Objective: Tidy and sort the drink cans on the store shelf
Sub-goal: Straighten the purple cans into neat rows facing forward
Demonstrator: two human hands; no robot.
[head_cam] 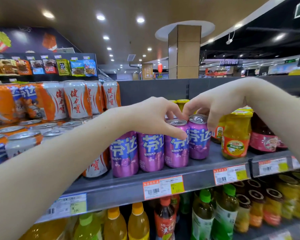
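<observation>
Four purple cans (160, 149) stand in a row on the grey shelf (197, 172). The left hand (151, 115) grips the third can (176, 144) from above; the right hand (220, 104) grips the fourth can (198, 137).

Bare shelf (213, 154) lies open between the purple cans (177, 149) and the yellow jars (235, 135). Stacked orange-and-white cans (76, 101) crowd the left side; above the purple cans the way is open to the back panel (154, 90).
</observation>
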